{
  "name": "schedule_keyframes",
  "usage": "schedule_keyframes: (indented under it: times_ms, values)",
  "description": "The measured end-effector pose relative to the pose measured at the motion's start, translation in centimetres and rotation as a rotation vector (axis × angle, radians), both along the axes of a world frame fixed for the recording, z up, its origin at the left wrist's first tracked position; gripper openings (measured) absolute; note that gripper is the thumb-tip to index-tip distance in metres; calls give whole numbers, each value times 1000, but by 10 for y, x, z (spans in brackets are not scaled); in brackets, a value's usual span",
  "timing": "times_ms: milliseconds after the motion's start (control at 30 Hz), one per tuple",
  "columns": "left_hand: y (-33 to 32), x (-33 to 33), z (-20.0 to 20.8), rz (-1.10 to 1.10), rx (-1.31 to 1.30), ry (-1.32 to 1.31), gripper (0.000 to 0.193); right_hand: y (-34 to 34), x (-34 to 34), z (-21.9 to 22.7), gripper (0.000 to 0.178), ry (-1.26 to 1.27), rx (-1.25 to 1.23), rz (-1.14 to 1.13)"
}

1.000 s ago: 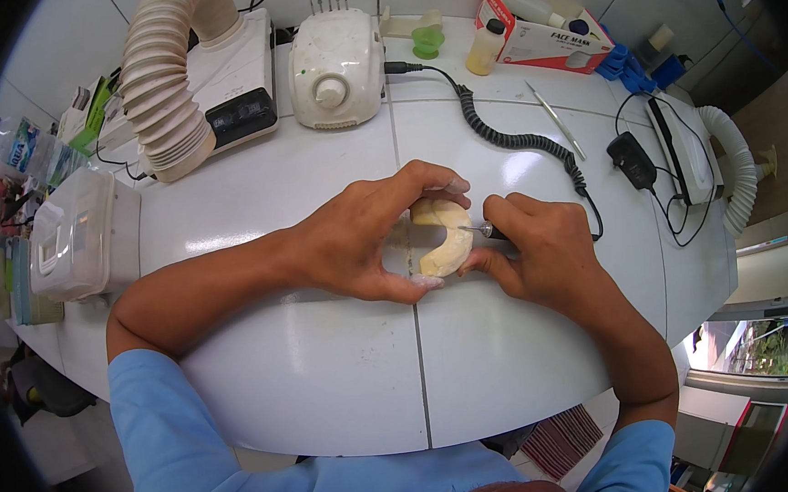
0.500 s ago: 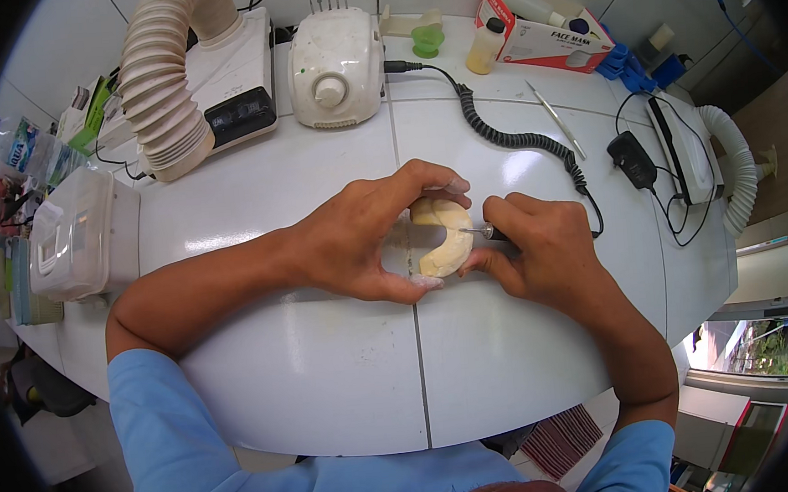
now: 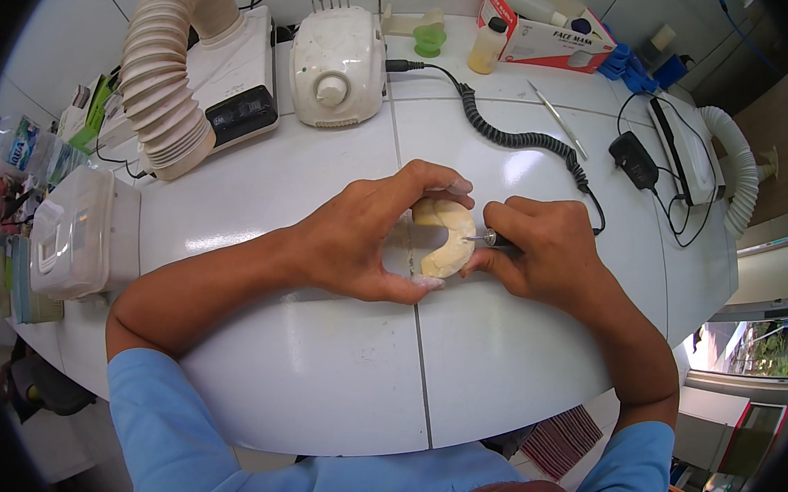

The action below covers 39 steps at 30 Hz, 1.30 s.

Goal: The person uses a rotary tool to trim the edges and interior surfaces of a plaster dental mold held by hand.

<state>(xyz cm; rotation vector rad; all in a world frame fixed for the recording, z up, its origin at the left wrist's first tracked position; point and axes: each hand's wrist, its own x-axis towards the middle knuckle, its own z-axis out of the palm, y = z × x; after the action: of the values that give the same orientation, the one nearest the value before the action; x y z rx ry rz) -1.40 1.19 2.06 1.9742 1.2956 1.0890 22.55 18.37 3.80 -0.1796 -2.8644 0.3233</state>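
A cream-coloured, horseshoe-shaped dental cast (image 3: 450,253) is held just above the middle of the white table. My left hand (image 3: 370,234) grips it between thumb and fingers, at the near and far ends of the curve. White dust coats those fingertips. My right hand (image 3: 545,243) is closed around a rotary handpiece (image 3: 496,238), of which only the dark front end shows. Its thin metal bur meets the outer right side of the cast. My right thumb lies close to the cast's near edge.
A white control unit (image 3: 336,67) with a knob stands at the back; a coiled black cord (image 3: 514,137) runs from it. A ribbed hose (image 3: 160,98) and a plastic box (image 3: 85,236) are at left. A metal instrument (image 3: 559,120), a small bottle (image 3: 488,46) and a black adapter (image 3: 633,161) lie right.
The bur has shifted slightly along the cast's outer side, toward the near end. Both hands keep their grip and hardly move.
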Motion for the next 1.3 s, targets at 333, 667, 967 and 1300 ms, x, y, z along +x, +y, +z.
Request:
schedule_keyframes:
  times_ms: [333,667,967,1300]
  values:
    - [0,0,0,4,13,6,91,-1,-1,2,48,12,0,5]
    - [0,1,1,16,18,19,92,-3,-1,3,49,-7,-3,-9]
    - [0,2,-2,15,28,21,92,-3,-1,4,48,-23,5,-7]
    - [0,2,-4,19,29,26,93,-1,0,3,48,-43,13,8]
